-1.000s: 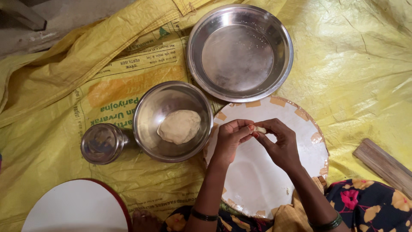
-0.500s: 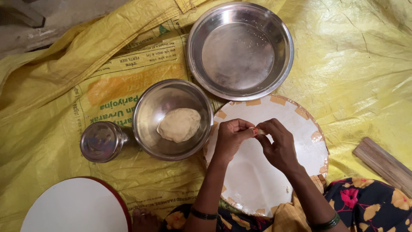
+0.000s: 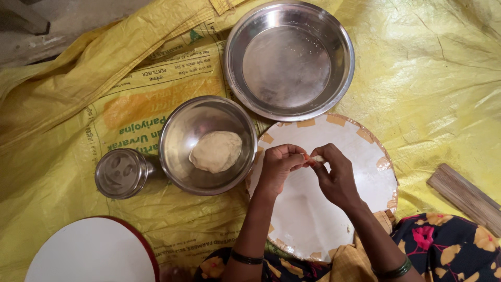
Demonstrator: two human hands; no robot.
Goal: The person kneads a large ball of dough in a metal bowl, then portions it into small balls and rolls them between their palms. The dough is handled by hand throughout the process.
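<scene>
A crumpled yellow woven sack sheet [image 3: 438, 78] covers nearly the whole floor, its folds catching warm, dim light from above. Green print and an orange patch mark its left part. At the top left corner bare grey floor [image 3: 68, 21] shows. A worn wooden plank [image 3: 466, 197] lies at the right edge.

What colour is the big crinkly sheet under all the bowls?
The sheet is bright yellow, with green printing on one part; the head view shows it best.

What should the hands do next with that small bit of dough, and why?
Probably keep rolling the small dough piece between the fingers: left hand and right hand pinch it above the round white board, and it looks unshaped, too small to judge well.
</scene>
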